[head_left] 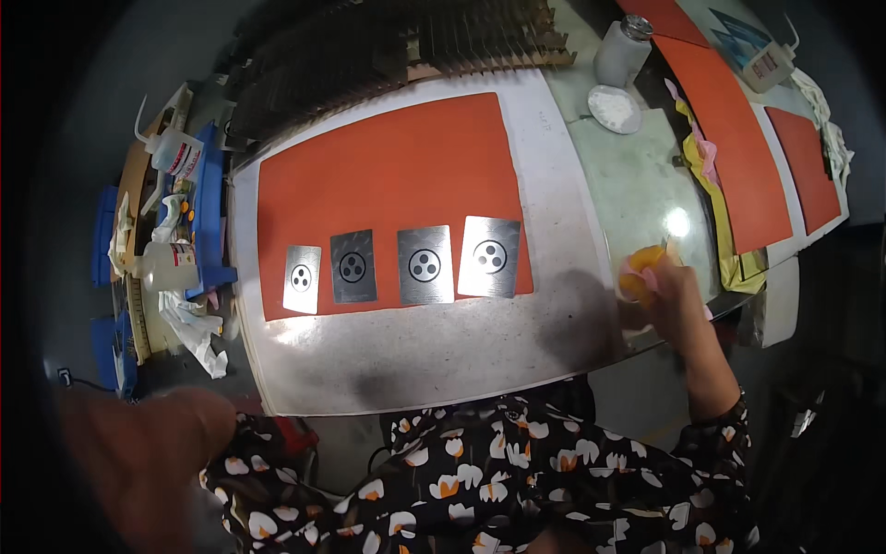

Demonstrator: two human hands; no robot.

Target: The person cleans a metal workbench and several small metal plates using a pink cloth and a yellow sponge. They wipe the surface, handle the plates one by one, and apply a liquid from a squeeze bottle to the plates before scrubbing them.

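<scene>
Several flat metal plates stand in a row near the front edge of an orange mat (388,166). Each plate bears a black ring with three dots. From left to right they include a narrow bright plate (301,297), a darker plate (364,242), a wider plate (425,288) and a bright tilted plate (490,284). To their right, over the pale green tabletop, my right hand (676,300) is closed around a yellow and pink cloth (637,277). At the lower left my left hand (185,425) is dark and blurred, away from the plates, its fingers unclear.
A rack of dark plates (323,88) runs along the back. A metal-topped bottle (622,55) stands beside a small dish of white material (614,109). On the left are squeeze bottles (173,152), a blue tray (210,203) and crumpled tissue (196,332). More orange mats (729,148) lie right.
</scene>
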